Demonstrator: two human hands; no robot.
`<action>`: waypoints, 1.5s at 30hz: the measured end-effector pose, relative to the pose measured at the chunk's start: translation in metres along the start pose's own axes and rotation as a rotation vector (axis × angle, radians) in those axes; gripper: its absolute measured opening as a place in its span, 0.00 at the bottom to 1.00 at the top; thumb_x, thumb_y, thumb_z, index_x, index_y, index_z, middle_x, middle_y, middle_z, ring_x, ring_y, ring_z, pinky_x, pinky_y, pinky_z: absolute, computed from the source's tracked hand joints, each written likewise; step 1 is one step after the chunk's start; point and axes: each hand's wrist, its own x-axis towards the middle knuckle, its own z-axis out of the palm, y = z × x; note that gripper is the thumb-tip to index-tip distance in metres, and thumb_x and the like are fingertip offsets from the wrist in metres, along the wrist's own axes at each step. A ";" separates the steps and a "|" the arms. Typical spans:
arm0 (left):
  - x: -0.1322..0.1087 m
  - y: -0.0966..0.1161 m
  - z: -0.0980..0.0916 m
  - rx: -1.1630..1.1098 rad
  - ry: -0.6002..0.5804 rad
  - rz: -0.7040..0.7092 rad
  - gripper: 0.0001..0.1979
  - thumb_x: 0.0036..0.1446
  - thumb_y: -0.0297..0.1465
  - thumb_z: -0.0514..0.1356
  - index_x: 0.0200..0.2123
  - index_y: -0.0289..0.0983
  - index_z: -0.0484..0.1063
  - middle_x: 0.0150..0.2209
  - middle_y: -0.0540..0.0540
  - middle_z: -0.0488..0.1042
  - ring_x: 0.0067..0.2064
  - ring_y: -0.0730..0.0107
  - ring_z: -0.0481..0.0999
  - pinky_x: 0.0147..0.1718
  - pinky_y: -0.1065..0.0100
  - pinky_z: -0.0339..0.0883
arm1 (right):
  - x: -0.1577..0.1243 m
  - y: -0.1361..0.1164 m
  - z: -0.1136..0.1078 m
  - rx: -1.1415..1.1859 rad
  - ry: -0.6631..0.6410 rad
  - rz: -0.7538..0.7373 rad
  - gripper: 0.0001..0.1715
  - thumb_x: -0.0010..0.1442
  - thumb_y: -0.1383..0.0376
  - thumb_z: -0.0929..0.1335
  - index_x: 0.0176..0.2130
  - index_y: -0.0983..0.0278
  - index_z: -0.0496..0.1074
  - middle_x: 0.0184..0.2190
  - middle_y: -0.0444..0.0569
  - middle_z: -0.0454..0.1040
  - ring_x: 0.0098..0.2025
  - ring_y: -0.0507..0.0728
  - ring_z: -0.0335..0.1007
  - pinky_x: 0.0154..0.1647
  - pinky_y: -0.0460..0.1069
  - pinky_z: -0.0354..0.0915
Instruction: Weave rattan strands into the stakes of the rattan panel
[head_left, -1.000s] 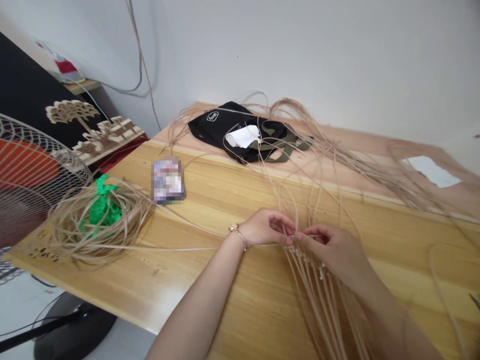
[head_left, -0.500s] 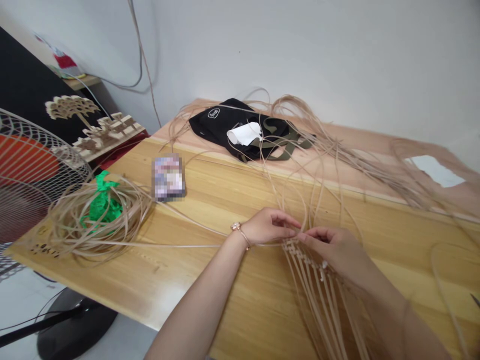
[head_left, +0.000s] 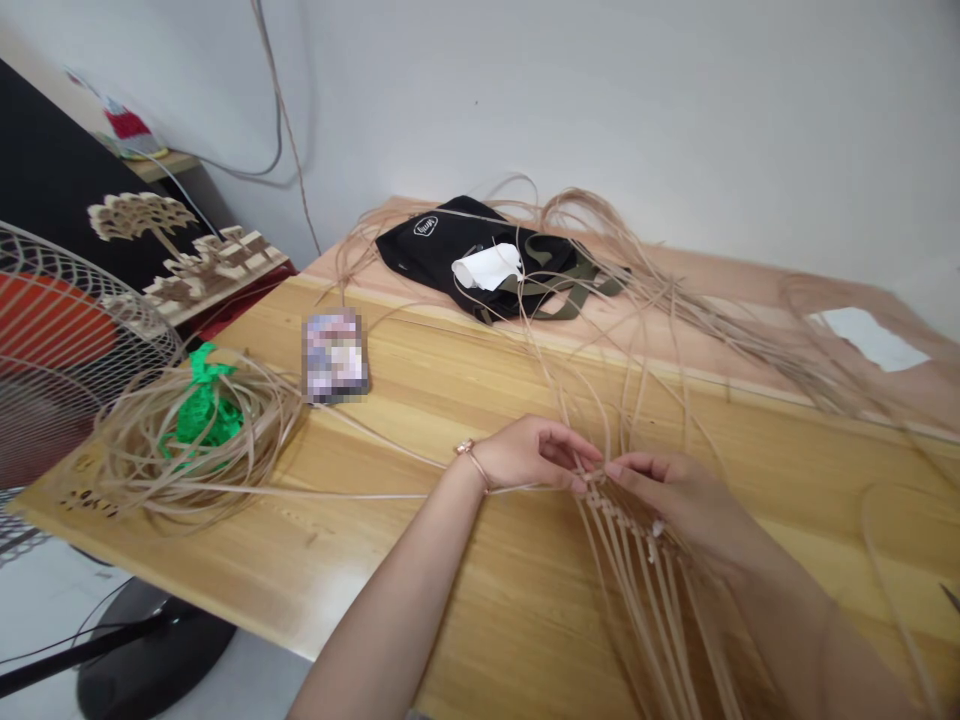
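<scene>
Right of the middle of the table, a partly woven piece of pale rattan strands (head_left: 622, 519) lies between my hands. Long strands run from it toward me and away toward the wall. My left hand (head_left: 537, 452), with a bracelet at the wrist, pinches the strands at the weave's left end. Closed at the fingertips just beside it, my right hand (head_left: 676, 492) grips the weave's top edge. A small white tie (head_left: 655, 540) sits on the weave. A long strand passes under my left wrist to a rattan coil (head_left: 255, 440) wrapped with green plastic (head_left: 206, 412).
A black bag (head_left: 427, 245) with a white paper roll (head_left: 487, 267) lies at the back among loose strands. A blurred box (head_left: 335, 355) stands left of centre. At the left are a fan (head_left: 67, 330) and a wooden tree model (head_left: 142, 215). White paper (head_left: 874, 338) lies far right.
My fingertips have drawn slightly apart, and the right hand has shifted a little to the right. The woven piece has moved slightly right, showing more of its top edge.
</scene>
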 end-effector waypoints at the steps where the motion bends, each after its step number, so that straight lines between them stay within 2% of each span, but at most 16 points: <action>1: 0.000 0.000 0.000 0.008 0.012 -0.004 0.21 0.34 0.25 0.66 0.37 0.32 0.70 0.35 0.44 0.71 0.31 0.77 0.69 0.33 0.71 0.63 | 0.000 0.000 0.001 0.008 0.002 0.004 0.18 0.48 0.52 0.65 0.30 0.64 0.70 0.20 0.44 0.68 0.19 0.48 0.58 0.18 0.43 0.55; 5: 0.002 0.000 0.003 0.031 0.033 -0.002 0.20 0.34 0.25 0.66 0.36 0.31 0.70 0.33 0.45 0.71 0.29 0.79 0.67 0.30 0.73 0.62 | -0.002 -0.001 0.001 -0.008 -0.005 -0.008 0.18 0.48 0.51 0.64 0.30 0.63 0.69 0.18 0.42 0.66 0.18 0.47 0.57 0.16 0.43 0.54; 8: 0.002 0.001 0.005 0.010 0.052 -0.013 0.19 0.32 0.25 0.66 0.33 0.31 0.69 0.31 0.46 0.70 0.28 0.79 0.67 0.28 0.73 0.61 | -0.003 -0.002 -0.001 -0.116 -0.027 -0.052 0.18 0.50 0.51 0.63 0.31 0.62 0.70 0.18 0.41 0.65 0.17 0.47 0.56 0.16 0.43 0.53; 11: 0.003 0.002 0.007 -0.031 0.090 -0.038 0.16 0.31 0.25 0.66 0.29 0.30 0.68 0.28 0.48 0.70 0.26 0.79 0.67 0.26 0.74 0.60 | -0.003 -0.004 -0.004 -0.245 -0.052 -0.167 0.18 0.53 0.52 0.61 0.32 0.61 0.71 0.22 0.43 0.69 0.21 0.49 0.61 0.20 0.43 0.55; 15: 0.004 0.004 0.009 -0.038 0.103 -0.061 0.16 0.31 0.24 0.66 0.28 0.30 0.68 0.25 0.49 0.70 0.25 0.79 0.68 0.26 0.74 0.60 | -0.005 -0.011 -0.007 -0.488 -0.070 -0.319 0.20 0.57 0.54 0.57 0.34 0.60 0.71 0.27 0.43 0.73 0.28 0.53 0.65 0.27 0.45 0.57; 19: 0.004 0.003 0.008 -0.008 0.105 -0.068 0.16 0.31 0.23 0.65 0.29 0.30 0.68 0.25 0.49 0.70 0.25 0.79 0.68 0.26 0.74 0.60 | -0.011 -0.022 -0.007 -0.793 0.013 -0.364 0.18 0.57 0.56 0.56 0.38 0.58 0.70 0.26 0.44 0.73 0.27 0.55 0.67 0.24 0.46 0.55; 25: 0.005 -0.001 0.007 -0.007 0.087 -0.078 0.18 0.31 0.23 0.65 0.32 0.30 0.68 0.25 0.49 0.71 0.26 0.76 0.69 0.27 0.73 0.62 | -0.018 -0.033 0.000 -1.141 0.204 -0.339 0.16 0.55 0.57 0.57 0.36 0.57 0.70 0.23 0.48 0.73 0.25 0.58 0.67 0.20 0.46 0.47; 27: 0.004 -0.002 0.006 -0.003 0.067 -0.064 0.19 0.31 0.24 0.65 0.33 0.30 0.69 0.25 0.48 0.71 0.27 0.75 0.70 0.28 0.71 0.62 | -0.018 -0.039 0.001 -1.179 0.199 -0.350 0.14 0.55 0.58 0.58 0.35 0.56 0.70 0.23 0.49 0.73 0.24 0.57 0.67 0.19 0.46 0.46; 31: 0.004 -0.002 0.005 -0.006 0.051 -0.021 0.16 0.31 0.24 0.65 0.30 0.30 0.70 0.26 0.48 0.71 0.28 0.75 0.70 0.30 0.71 0.62 | -0.016 -0.050 -0.002 -1.199 0.089 -0.411 0.12 0.55 0.60 0.59 0.33 0.55 0.71 0.23 0.48 0.73 0.24 0.56 0.65 0.20 0.46 0.46; 36: 0.003 0.000 0.006 0.006 0.037 -0.018 0.14 0.32 0.25 0.65 0.28 0.30 0.70 0.25 0.49 0.71 0.26 0.77 0.69 0.29 0.73 0.61 | -0.009 -0.053 -0.017 -1.104 -0.015 -0.538 0.11 0.54 0.58 0.61 0.34 0.55 0.71 0.19 0.44 0.71 0.20 0.52 0.62 0.21 0.45 0.48; 40: 0.002 0.001 0.006 0.011 0.051 -0.017 0.15 0.31 0.27 0.66 0.28 0.30 0.70 0.24 0.49 0.71 0.26 0.77 0.68 0.28 0.74 0.61 | -0.003 -0.051 -0.026 -1.053 -0.092 -0.579 0.11 0.55 0.62 0.60 0.31 0.55 0.71 0.18 0.40 0.69 0.21 0.51 0.62 0.22 0.44 0.50; 45: 0.004 0.001 0.006 0.005 0.076 0.028 0.12 0.38 0.33 0.64 0.26 0.29 0.70 0.24 0.48 0.71 0.26 0.77 0.68 0.29 0.74 0.61 | 0.000 -0.049 -0.024 -1.043 -0.090 -0.568 0.12 0.54 0.62 0.60 0.31 0.56 0.72 0.17 0.40 0.69 0.21 0.51 0.62 0.22 0.45 0.50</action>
